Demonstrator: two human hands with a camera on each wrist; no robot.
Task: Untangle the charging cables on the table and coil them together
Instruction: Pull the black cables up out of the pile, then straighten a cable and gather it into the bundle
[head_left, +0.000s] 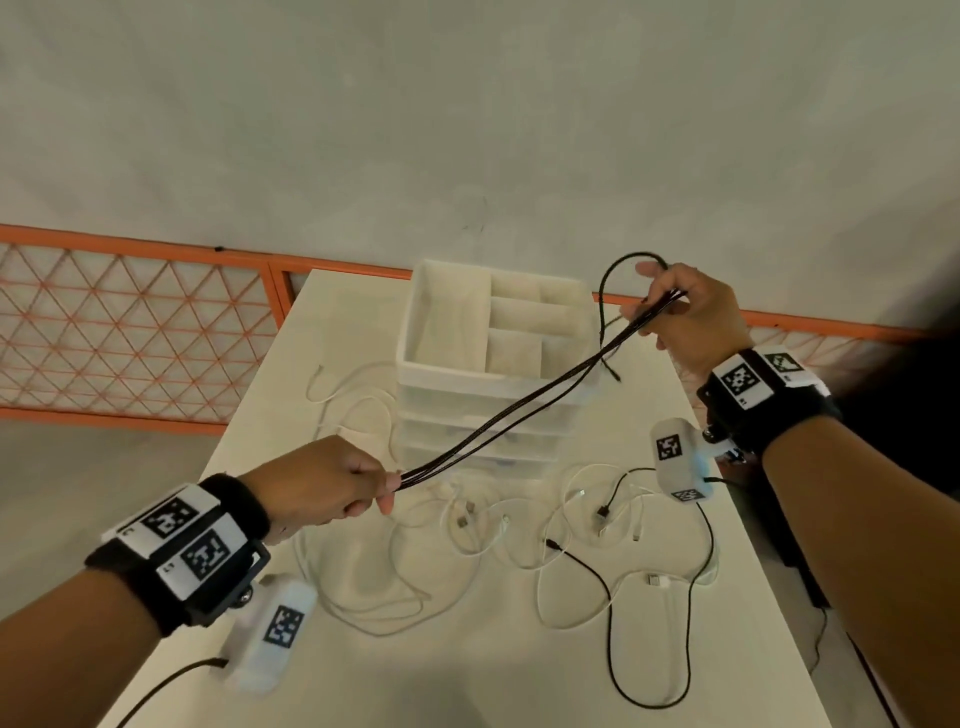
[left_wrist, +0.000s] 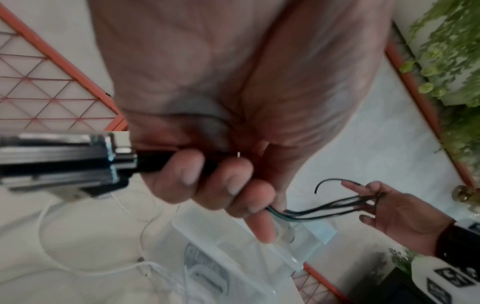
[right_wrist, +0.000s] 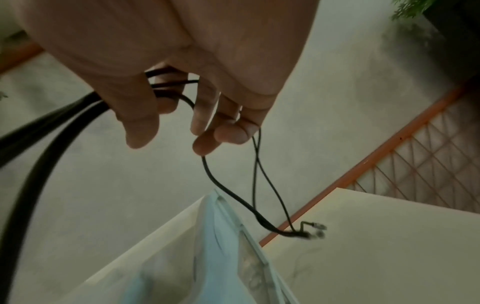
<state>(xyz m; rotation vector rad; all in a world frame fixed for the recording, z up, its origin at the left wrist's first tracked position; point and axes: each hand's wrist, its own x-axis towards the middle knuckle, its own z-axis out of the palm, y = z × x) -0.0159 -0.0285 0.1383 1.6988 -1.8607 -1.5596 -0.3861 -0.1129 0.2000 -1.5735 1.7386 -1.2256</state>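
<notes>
A bundle of black cable strands (head_left: 524, 402) stretches in the air between both hands, above the table. My left hand (head_left: 332, 483) grips one end of the bundle in a fist at the lower left; the strands (left_wrist: 311, 209) leave its fingers. My right hand (head_left: 680, 312) holds the other end at the upper right, strands (right_wrist: 171, 84) running through its fingers. A black loop (head_left: 623, 262) arches over the right hand, and black connector ends (right_wrist: 311, 231) dangle below it. White cables (head_left: 467, 525) and another black cable (head_left: 649, 613) lie tangled on the white table (head_left: 519, 691).
A white drawer organiser with open top compartments (head_left: 493, 332) stands mid-table, right under the stretched bundle. An orange mesh fence (head_left: 130, 332) runs behind the table. The table's right edge drops to a dark floor. Green plants (left_wrist: 451, 51) stand off to one side.
</notes>
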